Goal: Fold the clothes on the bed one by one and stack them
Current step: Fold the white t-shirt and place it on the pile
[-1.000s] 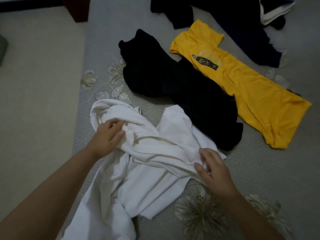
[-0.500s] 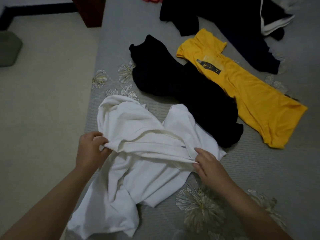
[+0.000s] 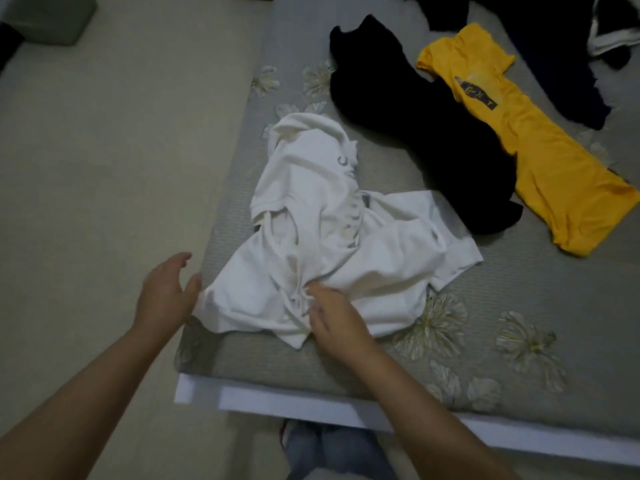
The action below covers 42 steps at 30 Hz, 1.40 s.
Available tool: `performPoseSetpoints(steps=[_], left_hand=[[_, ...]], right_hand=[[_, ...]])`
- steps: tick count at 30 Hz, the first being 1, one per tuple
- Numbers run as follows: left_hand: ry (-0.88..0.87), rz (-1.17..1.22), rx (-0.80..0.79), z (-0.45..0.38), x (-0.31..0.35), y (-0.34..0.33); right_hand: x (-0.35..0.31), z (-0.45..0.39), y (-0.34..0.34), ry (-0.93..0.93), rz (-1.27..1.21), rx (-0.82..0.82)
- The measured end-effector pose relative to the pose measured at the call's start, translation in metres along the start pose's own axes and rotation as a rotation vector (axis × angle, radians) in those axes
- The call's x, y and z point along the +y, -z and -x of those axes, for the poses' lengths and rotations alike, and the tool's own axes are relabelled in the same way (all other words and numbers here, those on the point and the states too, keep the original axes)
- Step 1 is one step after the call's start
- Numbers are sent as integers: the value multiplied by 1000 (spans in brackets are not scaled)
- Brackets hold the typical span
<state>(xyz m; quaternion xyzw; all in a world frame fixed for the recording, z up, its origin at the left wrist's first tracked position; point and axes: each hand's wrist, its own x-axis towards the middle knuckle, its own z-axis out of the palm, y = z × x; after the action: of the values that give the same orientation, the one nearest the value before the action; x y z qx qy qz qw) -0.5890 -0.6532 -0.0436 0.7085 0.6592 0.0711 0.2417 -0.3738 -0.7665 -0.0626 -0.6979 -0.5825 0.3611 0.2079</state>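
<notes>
Pale flooring [image 3: 104,168] fills the left side, and a grey bed [image 3: 485,306] with a printed flower pattern takes the right side, with its white frame edge [image 3: 311,407] along the near border. On the bed, close to its left edge, lies a crumpled white shirt [image 3: 329,237] with a faint grey print. The right hand [image 3: 334,322] rests on the near part of this shirt, its fingers bent into a bunch of the fabric, pinching it. The left hand [image 3: 166,292] is released, fingers loose and spread, just beside the near left corner of the shirt; I cannot tell if the thumb touches the cloth. Behind the white shirt lies a black garment [image 3: 433,133], and beside it, partly overlapping, a yellow shirt [image 3: 554,174] with a dark label. A dark blue garment [image 3: 554,64] at the top is cut off by the border. A grey-green cushion [image 3: 52,19] on the floor is also cut off. Blue jeans [image 3: 329,448] show below the frame edge.
</notes>
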Motion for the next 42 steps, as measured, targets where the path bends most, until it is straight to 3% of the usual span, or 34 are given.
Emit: performPoseSetpoints(steps=[3,6,10,14,16,19,22,26,32,34,36,37,39,42], left_hand=[[52,224,-5,33,19,-19],[114,428,-50,56,65,-50],[242,617,18,69,108,-96],[497,757,106,72,136,-129],[600,691,216,73,146,-139],[614,522,349,73,149,-143],[574,689,386,75,136,-132],[748,932,404,78,102,-103],[953,643,415,100,45,-88],[999,451,508,104,42,-90],[1051,336,641,107,54,-99],[1098,405,668,106,63,-102],[1283,674,576,101,78,-107],[1465,970,530,93,77,-124]], right_hand=[[7,14,38,14,36,215],[14,6,81,74,173,264],[22,-45,121,159,351,179],[33,-112,135,307,479,19],[30,-138,136,386,528,-61],[19,-174,132,530,618,-147],[4,-204,117,644,681,-217],[-24,-238,83,831,716,-343],[-26,-234,23,548,965,-822],[-28,-222,15,624,1063,-813],[-38,-223,10,785,910,-672],[-43,-227,8,836,789,-622],[-45,-244,-6,865,733,-603],[-39,-252,-24,802,891,-791]])
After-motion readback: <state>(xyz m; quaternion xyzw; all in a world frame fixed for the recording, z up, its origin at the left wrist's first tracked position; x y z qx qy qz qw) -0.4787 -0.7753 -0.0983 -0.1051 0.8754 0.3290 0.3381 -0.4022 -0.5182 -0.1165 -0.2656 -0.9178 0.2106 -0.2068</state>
